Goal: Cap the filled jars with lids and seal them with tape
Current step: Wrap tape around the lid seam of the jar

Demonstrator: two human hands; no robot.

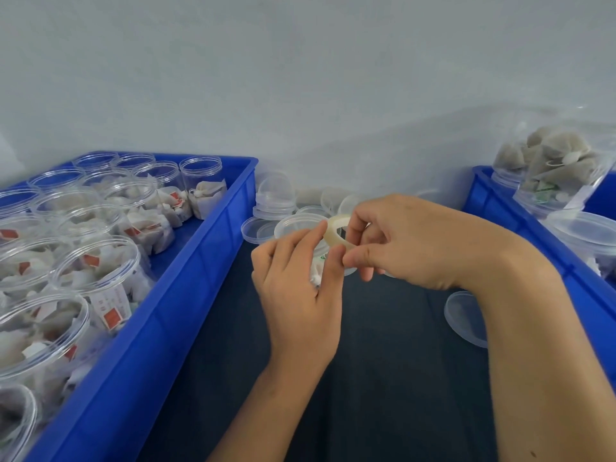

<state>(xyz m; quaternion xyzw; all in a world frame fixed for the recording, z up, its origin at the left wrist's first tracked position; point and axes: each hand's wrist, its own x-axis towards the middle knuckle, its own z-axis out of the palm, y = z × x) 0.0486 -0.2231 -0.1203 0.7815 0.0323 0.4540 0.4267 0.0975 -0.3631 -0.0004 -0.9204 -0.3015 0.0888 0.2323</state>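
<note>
Off to the left of my grip, the blue plastic crate (186, 278) holds open clear jars of tea bags (96, 261). My left hand (296, 295) wraps the capped clear jar (300, 228), fingertips pinching the translucent tape roll (336, 233). My right hand (406, 241) clamps that roll from its other side. Right of it, a loose clear lid (465, 316) lies on the dark table (383, 378).

Left crate (186, 295): bright blue. Right crate (493, 208): same blue. Jars (96, 261): clear, contents off-white with red-orange tags. Tape roll (335, 233): translucent cream. Lids (466, 316): clear. Surface (383, 378): dark navy. Wall: pale grey.
</note>
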